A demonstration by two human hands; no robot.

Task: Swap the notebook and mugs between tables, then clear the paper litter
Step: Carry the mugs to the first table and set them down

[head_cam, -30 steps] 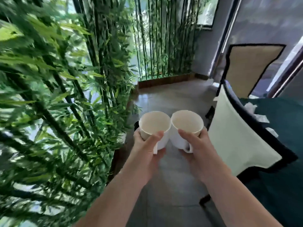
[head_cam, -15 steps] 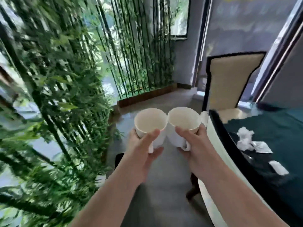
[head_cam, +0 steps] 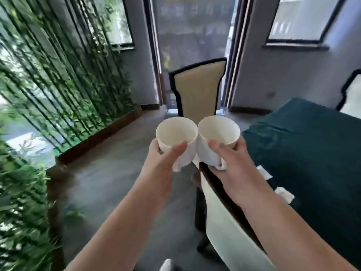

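I carry two white mugs side by side at chest height, their walls touching. My left hand (head_cam: 166, 163) grips the left mug (head_cam: 176, 133) and my right hand (head_cam: 232, 167) grips the right mug (head_cam: 218, 130) near its handle. Both mugs look empty. A table with a dark green cloth (head_cam: 304, 153) lies to my right. Two white paper scraps rest on it close to my right forearm, the paper piece (head_cam: 264, 173) and the paper bit (head_cam: 284, 194). No notebook is in view.
A cream chair with black trim (head_cam: 199, 90) stands straight ahead at the table's end. Another chair's back (head_cam: 230, 227) sits under my right arm. A third chair (head_cam: 351, 96) shows at far right. Bamboo plants (head_cam: 58, 85) fill the left side. Grey floor (head_cam: 109, 182) lies between.
The view has swung right: the bamboo has slid left, and the far chair, doorway and green table now sit more centrally. The mugs stay held the same way in both hands.
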